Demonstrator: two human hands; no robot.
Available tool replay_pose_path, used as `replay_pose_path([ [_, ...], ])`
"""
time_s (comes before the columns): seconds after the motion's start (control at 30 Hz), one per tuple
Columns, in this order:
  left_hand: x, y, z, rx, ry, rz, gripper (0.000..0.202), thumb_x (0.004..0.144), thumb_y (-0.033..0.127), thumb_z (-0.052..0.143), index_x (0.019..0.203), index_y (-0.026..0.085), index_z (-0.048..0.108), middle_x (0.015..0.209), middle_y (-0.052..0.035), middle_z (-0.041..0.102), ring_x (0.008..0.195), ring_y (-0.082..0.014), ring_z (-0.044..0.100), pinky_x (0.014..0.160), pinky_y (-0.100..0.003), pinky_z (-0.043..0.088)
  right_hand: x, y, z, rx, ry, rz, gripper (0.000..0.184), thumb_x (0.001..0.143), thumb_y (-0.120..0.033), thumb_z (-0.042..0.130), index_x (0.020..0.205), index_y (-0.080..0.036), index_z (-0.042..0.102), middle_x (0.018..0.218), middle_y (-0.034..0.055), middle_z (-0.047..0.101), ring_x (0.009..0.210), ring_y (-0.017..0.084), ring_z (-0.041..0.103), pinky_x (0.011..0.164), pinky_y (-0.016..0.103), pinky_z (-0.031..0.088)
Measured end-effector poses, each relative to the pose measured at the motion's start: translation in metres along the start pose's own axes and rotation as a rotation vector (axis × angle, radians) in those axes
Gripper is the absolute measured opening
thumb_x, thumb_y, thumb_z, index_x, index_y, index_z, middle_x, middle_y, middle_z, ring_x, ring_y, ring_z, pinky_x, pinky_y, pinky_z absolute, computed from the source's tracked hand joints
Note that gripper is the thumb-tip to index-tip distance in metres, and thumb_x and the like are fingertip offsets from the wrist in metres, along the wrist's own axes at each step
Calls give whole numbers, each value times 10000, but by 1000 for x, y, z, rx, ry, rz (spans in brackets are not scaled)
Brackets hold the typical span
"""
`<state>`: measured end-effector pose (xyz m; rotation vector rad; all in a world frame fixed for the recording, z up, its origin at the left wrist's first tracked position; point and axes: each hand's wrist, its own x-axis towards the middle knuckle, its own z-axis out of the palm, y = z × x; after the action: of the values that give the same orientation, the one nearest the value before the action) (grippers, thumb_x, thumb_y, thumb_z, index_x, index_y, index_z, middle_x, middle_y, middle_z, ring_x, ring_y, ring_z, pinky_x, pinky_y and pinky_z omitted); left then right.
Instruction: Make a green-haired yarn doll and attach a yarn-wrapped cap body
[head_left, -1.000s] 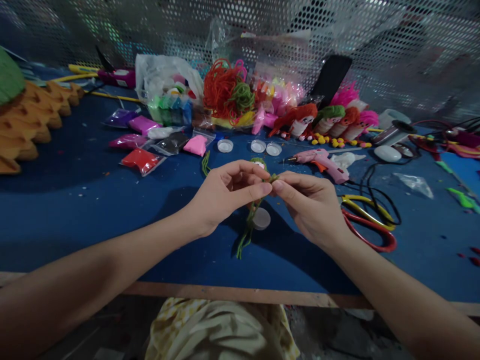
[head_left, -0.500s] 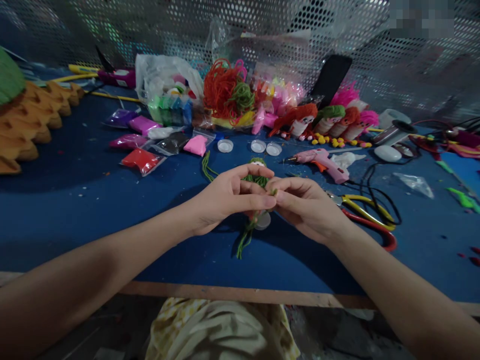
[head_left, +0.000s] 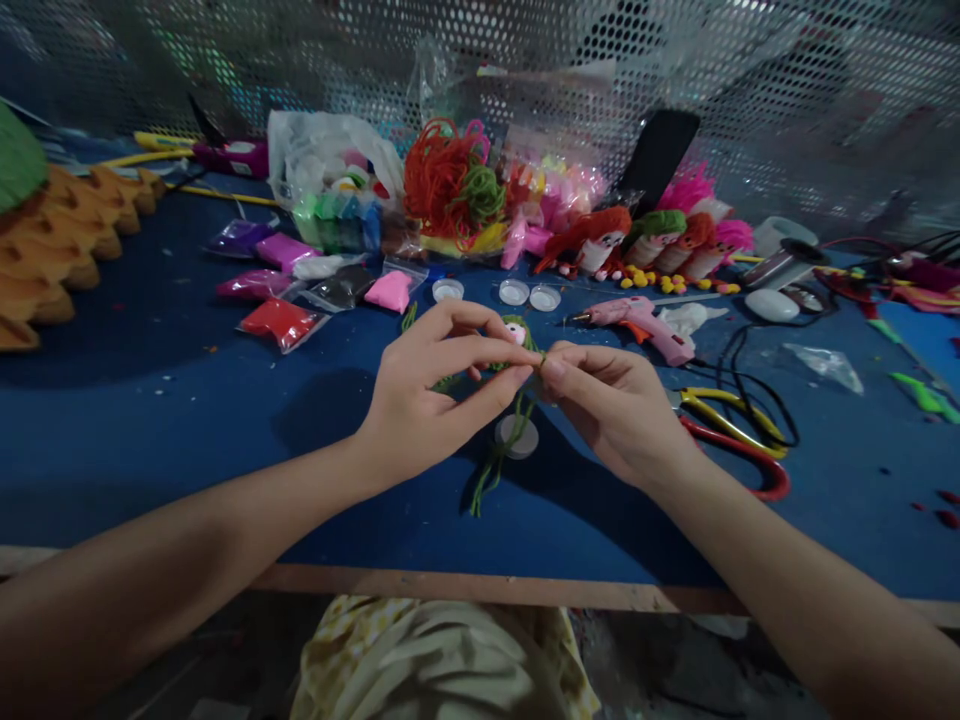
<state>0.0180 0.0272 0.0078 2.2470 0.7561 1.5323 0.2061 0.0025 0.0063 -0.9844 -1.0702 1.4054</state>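
Note:
My left hand [head_left: 439, 375] and my right hand [head_left: 611, 400] meet above the table, fingertips pinched together on a thin piece of green yarn [head_left: 544, 361]. Just behind them is a small doll [head_left: 515, 332] with green yarn hair and a pale face; my fingers cover much of it. Loose strands of green yarn [head_left: 487, 480] trail toward me below the hands, crossing a round whitish lid [head_left: 526, 438]. Another bit of green yarn [head_left: 409, 316] shows behind my left hand.
Right of my hands lie scissors [head_left: 750, 470] with red and yellow handles and a pink glue gun [head_left: 645, 325]. Finished yarn dolls [head_left: 600, 245] stand at the back beside a heap of orange yarn [head_left: 439, 185]. Bags of coloured clay [head_left: 281, 322] lie at the left. An orange egg tray [head_left: 67, 245] occupies the far left.
Both hands have risen slightly and my left hand has turned, its fingers straighter. More of the doll's face and of the lid now shows.

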Motion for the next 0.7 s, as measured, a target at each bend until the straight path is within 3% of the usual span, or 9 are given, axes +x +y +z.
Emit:
replay_pose_path([
  [0.1, 0, 3, -1, -24, -46, -79, 93, 941, 150, 638, 945, 194, 719, 992, -34, 711, 899, -135, 658, 772, -269, 536, 1, 0, 0, -1, 4, 2, 196, 696, -375, 912, 695, -223, 788, 676, -31, 627, 642, 69, 495, 619, 229, 412],
  [0.33, -1, 4, 0, -337, -123, -505, 229, 1047, 401, 489, 960, 211, 583, 954, -27, 623, 780, -130, 582, 748, -263, 492, 2, 2, -1, 6, 72, -16, 249, 671, -432, 919, 711, -235, 772, 691, -27, 643, 647, 86, 522, 634, 252, 459],
  [0.43, 0, 2, 1, -411, -120, -548, 218, 1054, 372, 469, 924, 215, 547, 885, 1, 573, 757, -123, 561, 747, -253, 478, 2, 1, -1, 12, 82, -1, 257, 658, -430, 925, 709, -232, 770, 689, -26, 646, 637, 86, 516, 626, 252, 464],
  [0.53, 2, 2, 0, -348, -143, -573, 301, 1057, 340, 447, 804, 205, 537, 791, 10, 530, 719, -121, 534, 705, -246, 453, 2, 1, -1, 32, 87, 6, 250, 645, -413, 936, 704, -233, 773, 695, -28, 655, 637, 77, 518, 620, 236, 459],
  [0.63, 4, 3, 0, -284, -168, -614, 377, 1034, 449, 498, 786, 191, 617, 764, 0, 582, 701, -123, 529, 653, -243, 432, 2, 2, -2, 33, 107, 8, 259, 633, -417, 944, 704, -235, 774, 700, -30, 662, 645, 76, 523, 611, 226, 452],
  [0.7, 4, 4, 1, -343, -173, -651, 347, 983, 502, 588, 896, 186, 702, 826, -12, 668, 745, -130, 580, 680, -236, 463, 2, 3, -2, 25, 109, -3, 248, 646, -414, 938, 713, -236, 779, 688, -34, 661, 644, 70, 528, 612, 215, 450],
])
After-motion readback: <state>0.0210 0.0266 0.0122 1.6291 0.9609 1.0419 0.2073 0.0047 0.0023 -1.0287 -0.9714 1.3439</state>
